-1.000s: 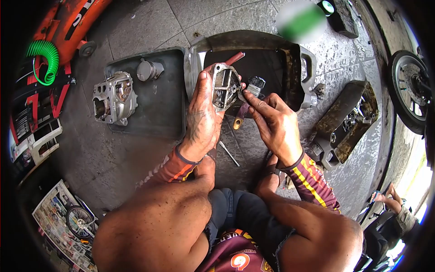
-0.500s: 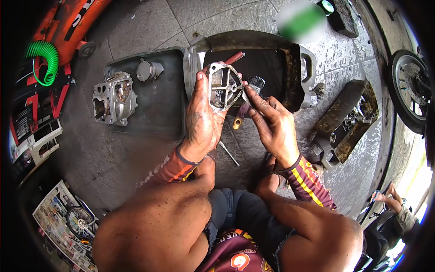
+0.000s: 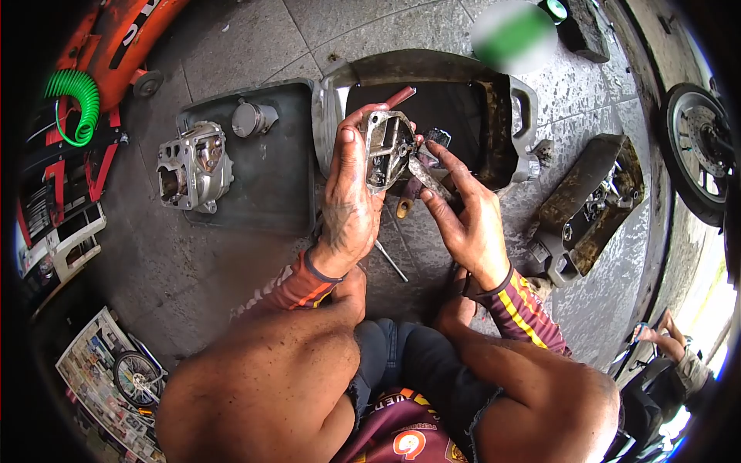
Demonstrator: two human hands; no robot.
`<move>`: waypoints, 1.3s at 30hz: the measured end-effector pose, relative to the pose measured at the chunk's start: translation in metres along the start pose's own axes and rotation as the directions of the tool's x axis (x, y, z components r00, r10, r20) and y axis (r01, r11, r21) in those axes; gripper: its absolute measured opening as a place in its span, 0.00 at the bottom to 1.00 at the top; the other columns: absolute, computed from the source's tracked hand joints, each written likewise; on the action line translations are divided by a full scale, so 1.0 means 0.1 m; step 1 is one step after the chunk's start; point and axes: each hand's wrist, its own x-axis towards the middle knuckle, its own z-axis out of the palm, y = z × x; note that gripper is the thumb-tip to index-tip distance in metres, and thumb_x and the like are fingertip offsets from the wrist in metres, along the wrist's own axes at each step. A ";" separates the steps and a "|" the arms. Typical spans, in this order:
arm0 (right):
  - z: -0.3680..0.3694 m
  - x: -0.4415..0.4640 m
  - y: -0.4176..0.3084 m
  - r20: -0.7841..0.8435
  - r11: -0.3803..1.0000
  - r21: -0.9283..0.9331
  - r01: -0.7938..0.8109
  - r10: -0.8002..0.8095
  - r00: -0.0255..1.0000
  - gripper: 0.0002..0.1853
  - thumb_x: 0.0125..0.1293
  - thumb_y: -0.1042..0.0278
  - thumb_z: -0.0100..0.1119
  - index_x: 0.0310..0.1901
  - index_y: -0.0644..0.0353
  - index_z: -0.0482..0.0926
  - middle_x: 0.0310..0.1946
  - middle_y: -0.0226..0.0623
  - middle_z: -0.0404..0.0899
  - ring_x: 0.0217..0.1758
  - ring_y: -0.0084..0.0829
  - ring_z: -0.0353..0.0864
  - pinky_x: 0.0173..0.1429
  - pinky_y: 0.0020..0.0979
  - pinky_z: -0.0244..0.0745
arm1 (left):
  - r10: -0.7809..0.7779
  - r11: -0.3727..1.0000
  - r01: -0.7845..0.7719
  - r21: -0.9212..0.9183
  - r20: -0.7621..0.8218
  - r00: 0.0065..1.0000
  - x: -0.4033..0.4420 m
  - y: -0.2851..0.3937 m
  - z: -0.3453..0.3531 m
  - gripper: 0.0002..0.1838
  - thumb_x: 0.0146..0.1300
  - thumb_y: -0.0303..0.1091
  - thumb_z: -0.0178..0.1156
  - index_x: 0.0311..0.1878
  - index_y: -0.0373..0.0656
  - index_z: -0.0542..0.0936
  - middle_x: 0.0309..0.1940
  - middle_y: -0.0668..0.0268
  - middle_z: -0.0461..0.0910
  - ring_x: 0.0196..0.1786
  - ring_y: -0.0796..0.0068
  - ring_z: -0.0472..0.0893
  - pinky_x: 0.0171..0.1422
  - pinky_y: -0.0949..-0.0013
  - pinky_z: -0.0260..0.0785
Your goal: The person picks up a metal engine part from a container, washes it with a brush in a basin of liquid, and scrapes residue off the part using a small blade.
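Observation:
My left hand (image 3: 349,212) is wrapped around a metal engine cover (image 3: 378,158), its ribbed hollow side turned up towards me. In my right hand (image 3: 475,224) a flat, worn metal blade (image 3: 431,177) is pinched between thumb and fingers. The blade's tip touches or nearly touches the cover's right edge; exact contact is hard to make out. Behind the hands lies a dark cut-open jug (image 3: 421,62) used as a pan. A brush (image 3: 438,137) with dark bristles shows partly behind the right fingers, and a brass-tipped maroon handle (image 3: 406,202) shows below the cover.
A grey tray (image 3: 270,201) at left bears an engine cylinder head (image 3: 197,166) and a piston (image 3: 255,119). At right, a cut container (image 3: 567,189) holds small metal parts. A thin metal rod (image 3: 391,262) lies on the floor; a wheel (image 3: 698,154) stands far right.
The cover has tilted in my left hand. My right index finger has lifted and spread from the thumb, showing more of the blade beside the cover's edge.

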 end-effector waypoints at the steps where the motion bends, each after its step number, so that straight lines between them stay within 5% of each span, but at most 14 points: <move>1: -0.01 0.01 0.01 -0.009 0.999 -0.010 0.041 -0.041 0.999 0.26 0.64 0.75 0.64 0.65 0.63 0.74 0.54 0.54 0.82 0.55 0.52 0.83 0.58 0.40 0.78 | 0.039 0.999 -0.039 0.030 -0.012 0.999 0.00 -0.02 0.01 0.28 0.81 0.54 0.32 0.68 0.43 0.65 0.60 0.54 0.76 0.61 0.63 0.79 0.68 0.59 0.73; 14: -0.04 0.01 0.00 0.001 0.993 -0.104 0.060 -0.061 0.998 0.24 0.63 0.76 0.64 0.62 0.62 0.78 0.43 0.49 0.84 0.38 0.44 0.84 0.44 0.35 0.78 | 0.084 0.987 -0.083 0.137 -0.002 0.996 0.01 -0.03 0.03 0.29 0.81 0.55 0.32 0.69 0.43 0.64 0.58 0.51 0.77 0.62 0.58 0.80 0.68 0.56 0.73; 19: 0.05 0.01 0.08 -0.119 0.987 -0.055 0.148 -0.153 0.981 0.24 0.63 0.76 0.64 0.62 0.61 0.78 0.45 0.48 0.84 0.41 0.44 0.84 0.46 0.36 0.78 | 0.033 0.999 -0.032 0.036 -0.043 0.999 -0.01 0.00 0.05 0.29 0.81 0.54 0.32 0.69 0.42 0.65 0.58 0.50 0.77 0.62 0.57 0.79 0.69 0.56 0.73; 24: 0.03 0.00 0.04 -0.056 0.994 -0.079 0.069 -0.074 0.996 0.24 0.63 0.76 0.64 0.62 0.61 0.78 0.48 0.48 0.84 0.46 0.46 0.85 0.51 0.37 0.78 | -0.022 0.998 0.017 -0.064 -0.071 0.997 0.01 -0.01 0.00 0.30 0.81 0.54 0.33 0.69 0.40 0.67 0.59 0.49 0.77 0.63 0.55 0.79 0.70 0.56 0.73; 26: 0.03 -0.01 0.04 -0.049 0.995 -0.085 0.055 -0.059 0.997 0.24 0.63 0.76 0.64 0.63 0.61 0.77 0.50 0.48 0.84 0.47 0.47 0.85 0.52 0.37 0.78 | -0.053 0.995 0.050 -0.092 -0.030 0.998 0.02 0.01 0.00 0.28 0.81 0.56 0.33 0.69 0.45 0.67 0.57 0.60 0.78 0.59 0.71 0.79 0.66 0.64 0.74; 30: 0.07 -0.01 0.09 -0.087 0.991 -0.053 0.121 -0.125 0.988 0.25 0.64 0.76 0.64 0.63 0.61 0.76 0.55 0.49 0.82 0.53 0.47 0.84 0.57 0.37 0.78 | -0.050 0.993 0.043 -0.107 -0.060 0.997 0.01 0.02 0.03 0.29 0.81 0.56 0.33 0.68 0.45 0.68 0.57 0.60 0.78 0.59 0.71 0.80 0.66 0.64 0.74; 32: 0.07 -0.01 0.08 -0.107 0.992 -0.027 0.124 -0.126 0.986 0.25 0.64 0.77 0.64 0.64 0.61 0.76 0.57 0.49 0.82 0.56 0.48 0.84 0.59 0.38 0.78 | -0.036 0.993 0.025 -0.116 -0.094 0.995 0.01 0.02 0.02 0.30 0.81 0.54 0.35 0.69 0.37 0.67 0.60 0.49 0.77 0.65 0.54 0.78 0.70 0.54 0.72; 34: 0.06 -0.01 0.03 -0.078 0.999 0.043 0.001 0.002 0.997 0.26 0.63 0.77 0.65 0.65 0.62 0.74 0.58 0.50 0.81 0.60 0.49 0.82 0.61 0.39 0.77 | -0.041 0.992 0.032 -0.118 -0.082 0.996 0.02 0.01 0.00 0.30 0.81 0.54 0.35 0.69 0.37 0.67 0.61 0.49 0.77 0.65 0.54 0.77 0.70 0.54 0.72; 39: 0.06 -0.01 0.05 -0.092 0.999 0.026 0.046 -0.043 0.995 0.27 0.64 0.76 0.65 0.65 0.61 0.74 0.58 0.50 0.81 0.60 0.48 0.82 0.60 0.38 0.78 | -0.052 0.992 0.043 -0.120 -0.070 0.996 0.01 0.03 0.02 0.30 0.81 0.54 0.35 0.69 0.37 0.67 0.61 0.48 0.76 0.65 0.54 0.77 0.70 0.53 0.72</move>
